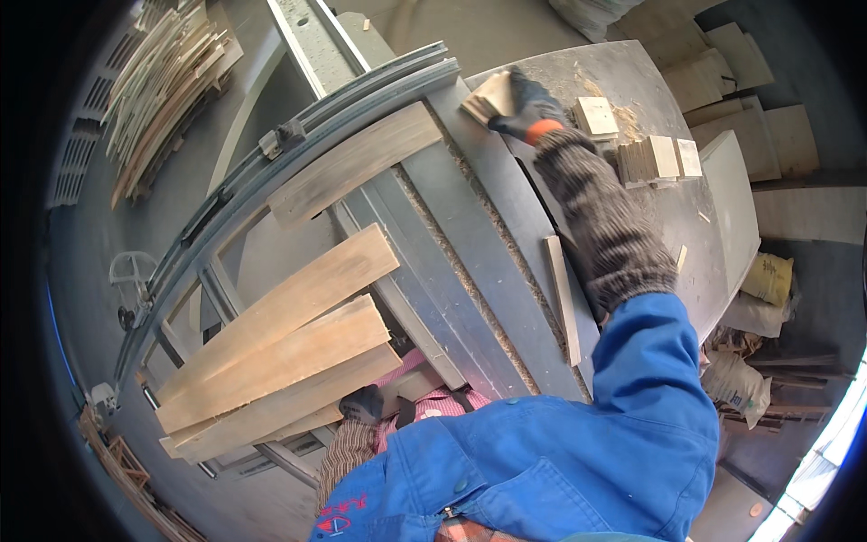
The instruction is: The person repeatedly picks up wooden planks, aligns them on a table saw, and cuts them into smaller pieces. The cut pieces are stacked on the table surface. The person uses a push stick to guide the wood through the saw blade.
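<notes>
My right hand (526, 101), in a dark glove with an orange cuff, reaches to the far end of the metal machine table (479, 235). Its fingers are closed around a small stack of wooden blocks (492, 96). My left hand (363, 404), also gloved, is low by my body, beside the near end of a pile of long wooden boards (280, 348); its fingers are too hidden to read. One plank (357, 163) lies across the table's far left part. A narrow wood strip (562, 298) lies on the table below my right forearm.
Right of my right hand, more cut blocks (646, 161) and a single block (596, 117) sit amid sawdust on the side table (623, 68). A metal rail (361, 90) borders the machine's far left. Stacked thin boards (167, 99) stand beyond; sacks (736, 384) lie at right.
</notes>
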`<action>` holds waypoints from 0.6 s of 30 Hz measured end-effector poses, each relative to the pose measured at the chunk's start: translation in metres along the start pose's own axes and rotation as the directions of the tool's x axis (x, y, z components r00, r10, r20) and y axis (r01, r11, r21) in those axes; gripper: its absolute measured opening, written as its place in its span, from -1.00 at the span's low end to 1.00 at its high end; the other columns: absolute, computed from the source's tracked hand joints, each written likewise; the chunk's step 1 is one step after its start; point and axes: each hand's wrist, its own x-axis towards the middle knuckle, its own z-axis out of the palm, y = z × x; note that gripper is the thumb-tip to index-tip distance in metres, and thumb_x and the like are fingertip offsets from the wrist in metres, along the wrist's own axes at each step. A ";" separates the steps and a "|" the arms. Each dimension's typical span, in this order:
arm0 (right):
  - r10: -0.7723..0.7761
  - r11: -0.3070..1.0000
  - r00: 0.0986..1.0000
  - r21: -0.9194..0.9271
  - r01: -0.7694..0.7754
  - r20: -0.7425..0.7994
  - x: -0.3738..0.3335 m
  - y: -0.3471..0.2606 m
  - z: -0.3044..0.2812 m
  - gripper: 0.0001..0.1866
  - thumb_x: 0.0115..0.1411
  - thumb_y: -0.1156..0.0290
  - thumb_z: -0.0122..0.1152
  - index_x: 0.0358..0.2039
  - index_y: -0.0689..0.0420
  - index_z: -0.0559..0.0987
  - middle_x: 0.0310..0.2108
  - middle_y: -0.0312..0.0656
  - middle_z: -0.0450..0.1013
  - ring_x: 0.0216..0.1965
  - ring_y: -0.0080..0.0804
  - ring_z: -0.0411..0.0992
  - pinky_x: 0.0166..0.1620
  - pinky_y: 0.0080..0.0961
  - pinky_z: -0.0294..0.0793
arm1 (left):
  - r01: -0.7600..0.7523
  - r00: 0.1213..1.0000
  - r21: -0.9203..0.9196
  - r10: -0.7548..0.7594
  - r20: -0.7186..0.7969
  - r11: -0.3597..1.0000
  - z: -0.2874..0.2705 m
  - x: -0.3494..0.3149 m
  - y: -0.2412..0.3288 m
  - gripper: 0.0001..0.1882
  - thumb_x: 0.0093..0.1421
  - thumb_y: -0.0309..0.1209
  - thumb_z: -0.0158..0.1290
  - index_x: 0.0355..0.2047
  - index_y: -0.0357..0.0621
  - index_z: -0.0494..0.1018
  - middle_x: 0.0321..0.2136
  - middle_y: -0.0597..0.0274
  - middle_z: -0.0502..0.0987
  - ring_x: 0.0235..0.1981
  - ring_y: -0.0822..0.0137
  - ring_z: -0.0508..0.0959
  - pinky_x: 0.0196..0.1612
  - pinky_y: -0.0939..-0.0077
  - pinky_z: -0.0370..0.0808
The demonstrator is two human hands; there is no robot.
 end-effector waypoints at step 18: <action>0.479 0.877 0.853 0.085 -0.472 -0.207 -0.007 0.151 -0.055 0.46 -0.35 -0.09 0.65 0.46 0.16 -0.03 0.25 0.20 0.28 0.26 0.06 0.33 0.30 -0.32 0.34 | -0.035 0.999 0.008 0.035 0.028 0.999 -0.003 0.004 -0.005 -0.74 0.07 -0.15 0.03 -0.52 -0.03 0.57 -0.52 0.00 0.58 -0.42 -0.03 0.59 -0.39 0.00 0.52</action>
